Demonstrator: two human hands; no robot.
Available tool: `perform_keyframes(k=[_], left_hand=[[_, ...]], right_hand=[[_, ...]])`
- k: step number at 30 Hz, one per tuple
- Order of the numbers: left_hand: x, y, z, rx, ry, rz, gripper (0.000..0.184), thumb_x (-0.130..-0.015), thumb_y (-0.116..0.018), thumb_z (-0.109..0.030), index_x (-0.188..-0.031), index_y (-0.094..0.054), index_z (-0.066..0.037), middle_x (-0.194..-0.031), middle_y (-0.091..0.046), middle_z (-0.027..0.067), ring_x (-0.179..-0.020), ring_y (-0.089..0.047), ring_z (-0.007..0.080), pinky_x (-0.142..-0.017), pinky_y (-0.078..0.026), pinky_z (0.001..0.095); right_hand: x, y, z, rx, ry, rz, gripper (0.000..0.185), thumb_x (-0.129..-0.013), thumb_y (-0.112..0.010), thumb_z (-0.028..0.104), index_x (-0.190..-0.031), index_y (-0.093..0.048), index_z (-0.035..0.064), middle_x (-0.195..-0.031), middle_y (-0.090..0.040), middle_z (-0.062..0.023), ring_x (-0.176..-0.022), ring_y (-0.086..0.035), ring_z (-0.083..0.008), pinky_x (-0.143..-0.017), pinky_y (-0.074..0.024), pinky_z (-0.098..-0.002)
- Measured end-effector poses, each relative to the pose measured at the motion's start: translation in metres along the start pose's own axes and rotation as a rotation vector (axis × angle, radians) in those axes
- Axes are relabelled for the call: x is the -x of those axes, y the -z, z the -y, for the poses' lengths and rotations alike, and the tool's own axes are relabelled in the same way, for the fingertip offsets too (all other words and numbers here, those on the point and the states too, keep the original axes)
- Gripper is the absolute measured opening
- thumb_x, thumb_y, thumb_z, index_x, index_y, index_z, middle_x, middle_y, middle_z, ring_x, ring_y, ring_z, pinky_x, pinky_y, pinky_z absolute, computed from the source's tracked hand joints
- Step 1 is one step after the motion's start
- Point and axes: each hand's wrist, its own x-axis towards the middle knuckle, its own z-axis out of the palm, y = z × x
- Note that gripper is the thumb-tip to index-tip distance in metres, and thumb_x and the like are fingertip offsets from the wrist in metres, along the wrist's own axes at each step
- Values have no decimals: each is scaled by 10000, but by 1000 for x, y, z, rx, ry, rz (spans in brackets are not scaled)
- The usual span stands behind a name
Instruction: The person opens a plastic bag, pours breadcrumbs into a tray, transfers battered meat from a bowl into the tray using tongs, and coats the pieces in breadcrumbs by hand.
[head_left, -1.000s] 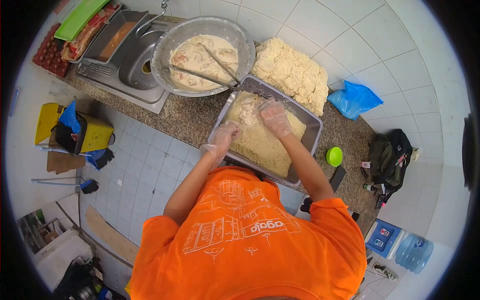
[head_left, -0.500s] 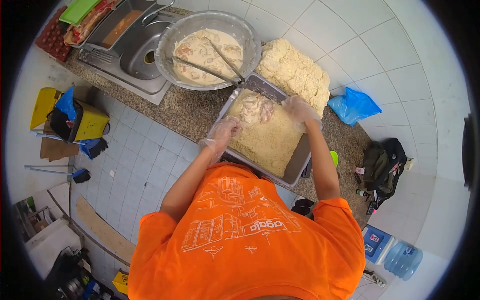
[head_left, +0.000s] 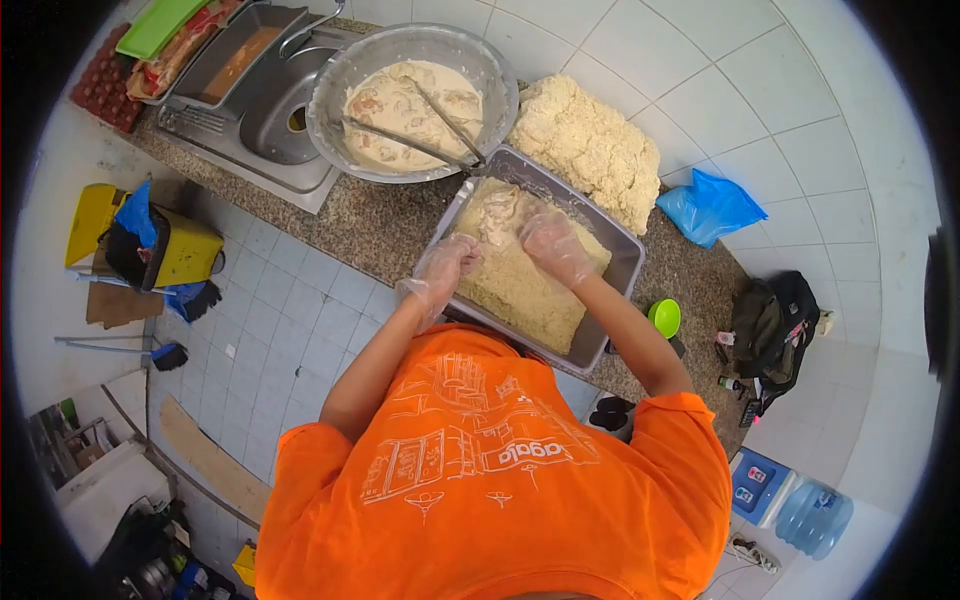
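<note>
A grey rectangular pan (head_left: 625,285) of pale breading flour (head_left: 515,300) lies in front of me on the counter. Raw, batter-coated meat, apparently chicken (head_left: 497,215), rests at the pan's far left end, partly dusted with flour. My left hand (head_left: 450,268), in a clear plastic glove, is over the pan's left rim close to the meat, its fingers curled together; whatever they hold is hidden. Also gloved, my right hand (head_left: 555,248) reaches down at the right side of the meat, seemingly touching it. Its fingertips are turned away and hidden.
Behind the pan stand a big metal bowl (head_left: 330,135) of battered meat with tongs (head_left: 405,142) across it, and a large heap of flour (head_left: 585,145). Rightward are a blue plastic bag (head_left: 708,208), a green cup (head_left: 664,318) and a backpack (head_left: 772,335). The sink (head_left: 280,125) lies left.
My right hand has moved left and inward from the pan's right side to the meat, which it now partly covers. My left hand has stayed nearly in place.
</note>
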Motion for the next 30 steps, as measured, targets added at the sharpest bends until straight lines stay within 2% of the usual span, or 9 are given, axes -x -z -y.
perform_keyframes(k=[3, 5, 11, 14, 18, 21, 23, 26, 30], left_hand=[[-2, -3, -1, 33, -34, -35, 173, -922, -466, -171, -966, -592, -61, -935, -626, 62, -903, -579, 164, -839, -464, 298], [10, -8, -8, 14, 0, -80, 184, -927, -460, -173, -974, -594, -57, -941, -629, 68, -883, -584, 162, -824, -467, 296], [6, -7, -8, 5, -4, -30, 188, -926, -465, -172, -981, -599, -50, -942, -632, 69, -862, -589, 159, -811, -471, 291], [2, -4, -5, 43, -3, -4, 183, -929, -468, -172, -982, -599, -55, -944, -634, 66, -861, -590, 156, -808, -470, 293], [4, -7, -5, 76, -26, -72, 179, -930, -466, -174, -974, -598, -61, -944, -635, 62, -859, -590, 153, -801, -468, 295], [4, -10, -9, 88, 7, -90, 172, -929, -469, -174, -963, -598, -66, -942, -635, 57, -857, -588, 151, -802, -465, 291], [4, -10, -13, 79, 22, -81, 163, -927, -474, -168, -959, -597, -66, -934, -634, 54, -857, -587, 148, -801, -463, 288], [11, -7, -10, 106, 4, -69, 162, -926, -481, -172, -958, -599, -67, -928, -636, 53, -860, -586, 146, -805, -462, 283], [6, -9, -3, 153, -27, -109, 197, -905, -489, -207, -890, -598, -43, -835, -612, 48, -734, -564, 121, -630, -414, 243]], right_hand=[[14, -9, -13, -47, -48, -225, 214, -762, -551, 70, -959, -613, 13, -834, -612, -115, -851, -600, -236, -726, -512, -357], [25, 9, -12, 1, -159, 29, 261, -782, -546, 69, -1022, -612, -7, -815, -610, -131, -775, -609, -235, -676, -523, -336], [31, 6, -18, 163, 13, 32, 512, -802, -520, 44, -1307, -491, -38, -787, -621, -110, -723, -636, -241, -619, -535, -342], [28, -30, -26, 127, 89, -200, 344, -806, -558, 101, -1128, -590, -16, -795, -608, -129, -678, -587, -225, -567, -507, -347], [23, -38, -24, 125, 56, -110, 301, -801, -568, 124, -1082, -618, 27, -816, -626, -159, -713, -607, -255, -592, -521, -374], [15, -21, -25, -91, -109, 26, 214, -814, -573, 163, -968, -656, 41, -838, -650, -166, -748, -628, -292, -647, -527, -406], [12, -14, -24, -444, -400, -338, 197, -835, -575, 204, -850, -661, 28, -829, -663, -167, -744, -632, -324, -704, -522, -414], [23, -11, -17, -652, -666, -382, 241, -845, -574, 232, -793, -636, 5, -803, -656, -175, -730, -613, -364, -708, -500, -409], [44, -13, -27, -912, -948, -93, 209, -851, -566, 189, -780, -611, -2, -711, -629, -161, -654, -604, -313, -639, -467, -404]])
